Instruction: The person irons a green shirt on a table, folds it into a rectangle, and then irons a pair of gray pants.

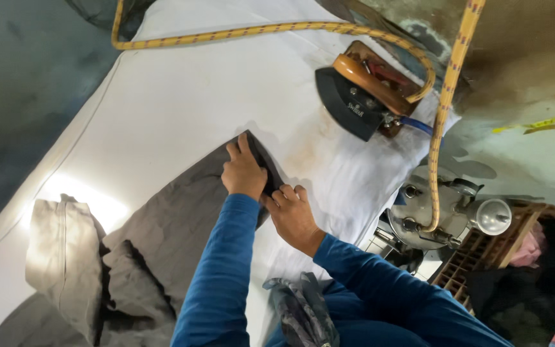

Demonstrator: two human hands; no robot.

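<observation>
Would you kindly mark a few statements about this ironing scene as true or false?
1. Both hands rest on the grey garment. True: the left hand and right hand press its pointed end.
2. The iron is in the right hand. False: it sits apart on the white padded board, held by neither hand.
3. A yellow braided cord runs to the iron. True.
4. The sleeves are red. False: they are blue.
5. The grey garment covers the whole board. False: most of the board shows bare.
</observation>
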